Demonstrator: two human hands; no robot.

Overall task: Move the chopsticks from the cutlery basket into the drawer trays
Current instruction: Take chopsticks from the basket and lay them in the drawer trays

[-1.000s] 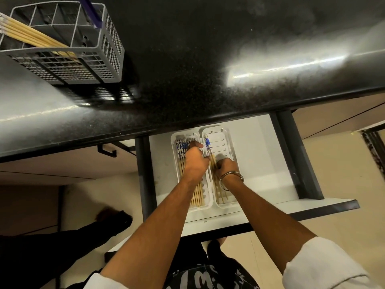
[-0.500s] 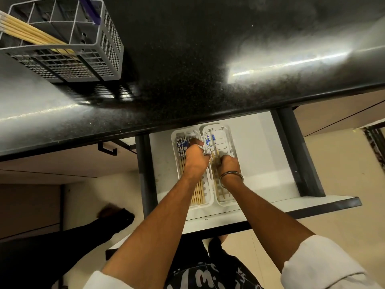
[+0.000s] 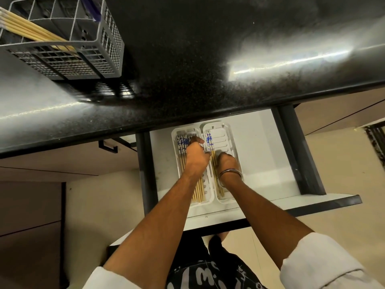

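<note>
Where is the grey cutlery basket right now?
The cutlery basket stands at the head view's top left on the black countertop, with chopsticks leaning inside it.

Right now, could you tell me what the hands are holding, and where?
Both hands rest on chopsticks lying in the trays, about mid-length; actual grip cannot be told.

- Black speckled countertop [image 3: 208, 59] in front of me, glossy, with a bright streak of glare to my right.
- Grey cutlery basket [image 3: 68, 57] stands on it at far left; bamboo chopsticks [image 3: 27, 30] lean out of it.
- White drawer [image 3: 256, 147] pulled open under the counter edge.
- Two white trays lie side by side on the drawer floor, touching: left tray [image 3: 208, 192], right tray [image 3: 220, 134].
</note>
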